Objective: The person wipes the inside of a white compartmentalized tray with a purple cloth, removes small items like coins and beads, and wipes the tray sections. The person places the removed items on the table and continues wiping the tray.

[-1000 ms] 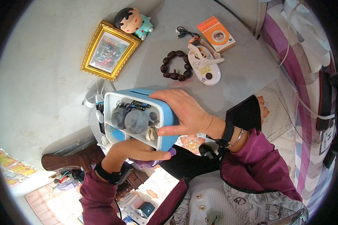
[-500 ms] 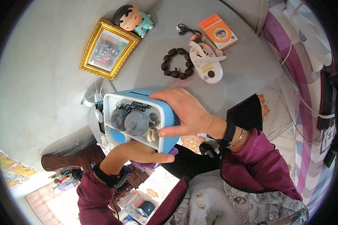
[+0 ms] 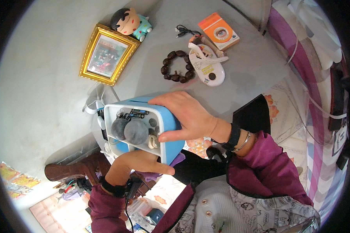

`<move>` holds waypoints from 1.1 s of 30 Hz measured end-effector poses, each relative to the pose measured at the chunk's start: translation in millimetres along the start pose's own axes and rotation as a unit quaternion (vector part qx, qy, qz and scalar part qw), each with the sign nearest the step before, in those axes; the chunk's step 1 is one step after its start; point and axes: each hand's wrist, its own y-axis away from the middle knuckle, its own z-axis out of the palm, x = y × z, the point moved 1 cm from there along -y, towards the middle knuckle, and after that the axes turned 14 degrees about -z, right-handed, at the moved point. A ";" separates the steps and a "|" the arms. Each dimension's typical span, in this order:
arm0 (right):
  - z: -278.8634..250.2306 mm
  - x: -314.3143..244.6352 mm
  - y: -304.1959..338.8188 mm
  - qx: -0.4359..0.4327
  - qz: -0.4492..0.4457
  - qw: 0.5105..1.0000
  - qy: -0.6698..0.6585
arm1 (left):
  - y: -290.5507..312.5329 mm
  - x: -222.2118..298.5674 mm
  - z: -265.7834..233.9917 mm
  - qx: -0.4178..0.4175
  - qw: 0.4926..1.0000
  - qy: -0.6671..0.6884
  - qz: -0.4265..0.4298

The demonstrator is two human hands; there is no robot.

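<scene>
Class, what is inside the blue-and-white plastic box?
Two grey balls, small round grey pieces, slim black cylinders and a cream object show. The left hand hides part of the lower section.

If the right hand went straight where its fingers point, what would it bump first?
The blue box, since the right hand lies against its side. Depth beyond that is hard to tell.

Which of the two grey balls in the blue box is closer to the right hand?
In the blue box, it's the lighter grey ball: it looks bigger and lies nearer the right hand than the darker grey ball.
</scene>
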 end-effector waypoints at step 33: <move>-3.9 -3.5 -1.2 -0.046 0.016 0.999 0.005 | 40.4 1.7 28.5 0.235 0.951 0.051 0.194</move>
